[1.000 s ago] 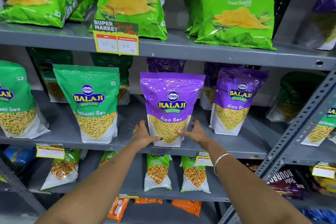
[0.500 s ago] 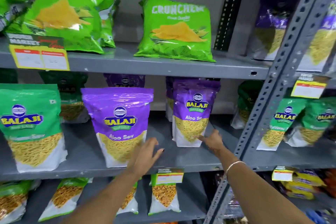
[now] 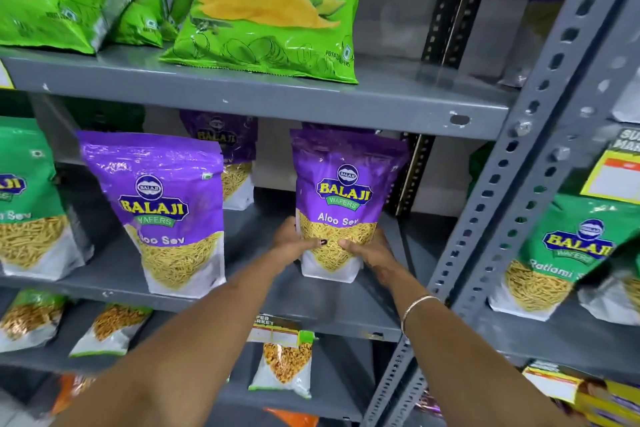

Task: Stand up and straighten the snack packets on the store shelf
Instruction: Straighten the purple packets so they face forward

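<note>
Both hands are gripping the lower half of a purple packet (image 3: 341, 204) on the middle shelf (image 3: 263, 308): the left hand (image 3: 294, 243) and right hand (image 3: 367, 250) are wrapping its sides, fingers curled closed around it. It is standing upright near the shelf's right end, beside the slotted grey post (image 3: 519, 163). Another purple packet (image 3: 394, 163) is sitting just behind it, so pushing back too hard risks toppling that one. Squeezing the soft bottom is likely crushing the contents or buckling the base, leaving it leaning. Its left neighbour (image 3: 162, 211) is already tilting slightly.
</note>
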`<state>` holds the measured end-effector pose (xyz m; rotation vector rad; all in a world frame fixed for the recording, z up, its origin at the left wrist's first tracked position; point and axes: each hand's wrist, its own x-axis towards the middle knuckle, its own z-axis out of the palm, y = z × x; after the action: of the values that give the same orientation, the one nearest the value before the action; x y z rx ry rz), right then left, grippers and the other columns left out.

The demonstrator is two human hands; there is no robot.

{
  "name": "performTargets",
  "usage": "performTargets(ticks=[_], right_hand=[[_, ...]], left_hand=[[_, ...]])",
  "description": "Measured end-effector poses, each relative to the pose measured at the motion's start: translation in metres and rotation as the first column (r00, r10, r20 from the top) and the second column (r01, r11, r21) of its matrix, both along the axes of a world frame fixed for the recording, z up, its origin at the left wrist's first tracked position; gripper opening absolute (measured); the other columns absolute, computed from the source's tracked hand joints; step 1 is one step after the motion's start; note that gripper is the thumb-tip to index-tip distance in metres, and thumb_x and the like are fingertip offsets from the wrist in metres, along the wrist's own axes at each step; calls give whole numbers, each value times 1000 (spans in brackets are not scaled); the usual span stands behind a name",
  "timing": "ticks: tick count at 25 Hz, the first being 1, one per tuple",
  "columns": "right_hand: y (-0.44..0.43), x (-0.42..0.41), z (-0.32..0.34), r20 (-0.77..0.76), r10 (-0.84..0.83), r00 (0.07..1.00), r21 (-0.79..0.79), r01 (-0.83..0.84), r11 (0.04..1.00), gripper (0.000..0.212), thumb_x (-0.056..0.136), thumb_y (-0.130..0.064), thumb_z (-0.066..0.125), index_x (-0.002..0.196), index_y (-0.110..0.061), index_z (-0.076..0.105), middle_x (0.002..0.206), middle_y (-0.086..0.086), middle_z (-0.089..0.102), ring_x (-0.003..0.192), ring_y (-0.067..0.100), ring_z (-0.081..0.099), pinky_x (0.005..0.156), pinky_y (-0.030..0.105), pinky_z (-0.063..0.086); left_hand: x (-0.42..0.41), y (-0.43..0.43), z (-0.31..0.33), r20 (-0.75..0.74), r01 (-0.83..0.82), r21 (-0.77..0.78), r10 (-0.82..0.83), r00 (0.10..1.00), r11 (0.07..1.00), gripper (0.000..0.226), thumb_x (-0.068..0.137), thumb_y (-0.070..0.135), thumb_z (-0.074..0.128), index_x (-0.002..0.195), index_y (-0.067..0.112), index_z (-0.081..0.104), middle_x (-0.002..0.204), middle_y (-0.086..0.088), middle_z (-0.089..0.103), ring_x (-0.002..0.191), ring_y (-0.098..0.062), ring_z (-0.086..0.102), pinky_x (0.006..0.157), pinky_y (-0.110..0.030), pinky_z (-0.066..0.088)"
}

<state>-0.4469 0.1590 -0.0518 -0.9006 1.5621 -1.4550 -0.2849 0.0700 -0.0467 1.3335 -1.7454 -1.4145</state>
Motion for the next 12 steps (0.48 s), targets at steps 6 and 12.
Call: performTargets(ticks=[6,12], right_hand=[[36,15,5,20,49,999,38,-50,998,71,65,4,78,127,-7,45,123,16,61,101,26,61,71,22,58],[61,30,11,-5,58,998,72,-57,996,65,68,3,77,125,-4,47,128,22,59,111,32,60,96,47,51]], left_hand=[[22,42,3,88,-9,-49,13,996,999,74,44,37,85,108,8,62,113,-9,71,102,-26,67,93,-45,53],[35,65,6,143,5,-78,6,990,997,66,54,35,85,111,12,60,115,-4,69,107,-25,65,96,-43,51]])
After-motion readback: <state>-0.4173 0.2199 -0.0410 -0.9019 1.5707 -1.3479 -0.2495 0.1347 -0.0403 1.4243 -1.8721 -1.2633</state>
